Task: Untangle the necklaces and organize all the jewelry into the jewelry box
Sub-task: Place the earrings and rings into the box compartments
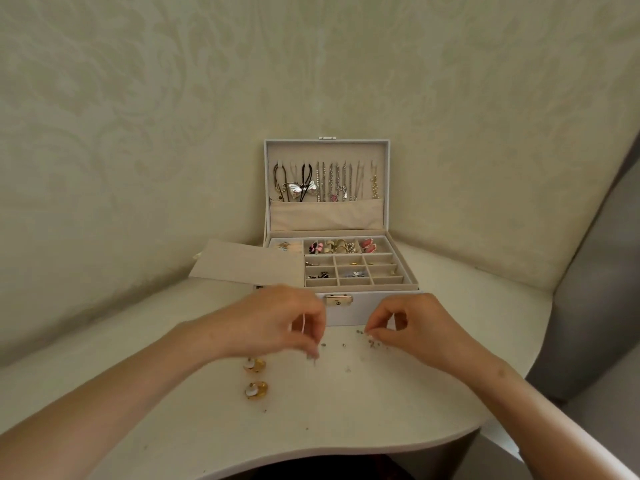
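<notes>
The white jewelry box (377, 308) stands open at the back of the table. Several necklaces (332, 181) hang inside its raised lid, and rings and earrings fill its tray compartments (353, 261). In front of the box, my left hand (277, 323) has its fingers curled and pinches a small piece near the tabletop. My right hand (412, 327) pinches a tiny stud from several small studs (372, 342) scattered on the table. Two gold and white earrings (255, 377) lie below my left hand.
A beige padded insert (242, 263) lies tilted over the box's left side. The white table (346, 420) has a curved front edge and meets a patterned wall on both sides. A grey surface (595, 306) rises at the right.
</notes>
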Available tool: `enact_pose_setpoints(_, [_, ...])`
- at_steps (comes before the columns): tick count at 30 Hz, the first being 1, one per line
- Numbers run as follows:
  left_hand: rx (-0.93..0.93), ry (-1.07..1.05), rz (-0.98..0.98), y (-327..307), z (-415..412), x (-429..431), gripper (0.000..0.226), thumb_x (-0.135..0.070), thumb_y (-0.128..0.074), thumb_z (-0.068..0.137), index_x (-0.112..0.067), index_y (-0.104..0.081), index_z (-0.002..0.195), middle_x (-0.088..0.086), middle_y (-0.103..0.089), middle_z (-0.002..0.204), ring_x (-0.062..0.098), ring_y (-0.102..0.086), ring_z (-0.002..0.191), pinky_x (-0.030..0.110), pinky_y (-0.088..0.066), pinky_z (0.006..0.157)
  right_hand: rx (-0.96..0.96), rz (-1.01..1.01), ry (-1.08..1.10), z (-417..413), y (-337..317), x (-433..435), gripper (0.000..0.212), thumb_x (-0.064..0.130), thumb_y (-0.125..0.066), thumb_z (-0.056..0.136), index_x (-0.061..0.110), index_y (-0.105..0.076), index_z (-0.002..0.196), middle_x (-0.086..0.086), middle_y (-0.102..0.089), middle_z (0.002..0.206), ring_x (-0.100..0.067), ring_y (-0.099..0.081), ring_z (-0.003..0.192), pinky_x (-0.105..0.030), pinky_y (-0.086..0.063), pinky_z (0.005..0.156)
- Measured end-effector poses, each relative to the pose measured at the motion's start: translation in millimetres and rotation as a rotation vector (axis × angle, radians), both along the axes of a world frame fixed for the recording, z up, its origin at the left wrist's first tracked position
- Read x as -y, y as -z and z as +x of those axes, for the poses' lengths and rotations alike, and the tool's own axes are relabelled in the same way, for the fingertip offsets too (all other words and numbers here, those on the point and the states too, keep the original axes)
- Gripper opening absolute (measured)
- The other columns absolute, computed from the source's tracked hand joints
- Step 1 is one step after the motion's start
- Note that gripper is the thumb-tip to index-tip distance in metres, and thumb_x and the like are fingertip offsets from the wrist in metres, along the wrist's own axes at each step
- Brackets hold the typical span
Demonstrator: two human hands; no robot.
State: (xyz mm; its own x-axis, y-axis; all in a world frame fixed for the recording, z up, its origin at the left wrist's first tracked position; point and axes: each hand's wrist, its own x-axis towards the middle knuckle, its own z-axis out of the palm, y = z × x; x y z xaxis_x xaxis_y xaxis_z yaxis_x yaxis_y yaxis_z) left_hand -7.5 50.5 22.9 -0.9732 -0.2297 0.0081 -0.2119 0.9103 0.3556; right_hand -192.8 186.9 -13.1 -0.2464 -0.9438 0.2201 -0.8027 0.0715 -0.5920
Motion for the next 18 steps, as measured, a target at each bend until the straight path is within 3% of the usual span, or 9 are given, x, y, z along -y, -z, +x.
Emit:
enact_pose_setpoints(3, [-0.183, -0.048, 0.056, -20.2, -21.2, 13.8, 0.018, -0.019, -0.077, 0.076, -0.026, -0.06, 0.075, -0.015, -0.063, 0.073, -0.003, -0.057, 0.07, 0.008, -0.038, 0.061, 0.069, -0.066, 0.022, -3.0, -20.5, 2.9, 0.016, 0.009, -0.074, 0.079, 0.022, -0.07, 0.071, 0.022, -0.054, 0.048, 0.001, -0.044, 0.045, -0.009, -0.032, 0.047])
enact_pose_setpoints(6, [-0.303, -0.114, 0.085, -26.2, -48.3, 28.6, 0.017, -0.018, -0.077, 0.075, -0.024, -0.061, 0.077, -0.014, -0.063, 0.074, -0.005, -0.056, 0.066, 0.013, -0.045, 0.064, 0.187, -0.141, 0.05, -12.0, -39.2, 13.1, 0.015, 0.007, -0.075, 0.077, 0.019, -0.07, 0.069, 0.023, -0.048, 0.039, -0.002, -0.038, 0.04, -0.009, -0.027, 0.043])
enact_pose_setpoints(9, [-0.334, -0.145, 0.11, -23.2, -72.3, 34.7, 0.016, -0.017, -0.077, 0.076, -0.02, -0.062, 0.079, -0.013, -0.059, 0.075, -0.006, -0.052, 0.062, 0.008, -0.04, 0.061, 0.253, -0.196, 0.094, -23.8, -48.4, 29.3, 0.018, 0.008, -0.077, 0.075, 0.022, -0.071, 0.066, 0.021, -0.057, 0.049, -0.001, -0.039, 0.044, -0.011, -0.032, 0.048])
enact_pose_setpoints(12, [-0.333, -0.164, 0.136, -14.8, -86.8, 37.4, 0.019, -0.015, -0.077, 0.076, -0.018, -0.061, 0.084, -0.011, -0.059, 0.078, -0.003, -0.053, 0.068, 0.012, -0.043, 0.066, 0.239, -0.168, 0.115, -32.6, -47.0, 44.1, 0.019, 0.01, -0.078, 0.074, 0.025, -0.071, 0.066, 0.011, -0.065, 0.061, 0.001, -0.046, 0.048, -0.013, -0.037, 0.051])
enact_pose_setpoints(18, [-0.364, -0.263, 0.071, -9.6, -66.8, 42.2, 0.021, -0.021, -0.075, 0.079, -0.021, -0.061, 0.094, -0.017, -0.06, 0.081, 0.004, -0.057, 0.071, 0.016, -0.042, 0.065, 0.225, -0.154, 0.125, -34.5, -40.3, 48.6, 0.014, 0.012, -0.08, 0.072, 0.024, -0.072, 0.075, 0.006, -0.058, 0.064, 0.006, -0.048, 0.053, -0.006, -0.034, 0.052])
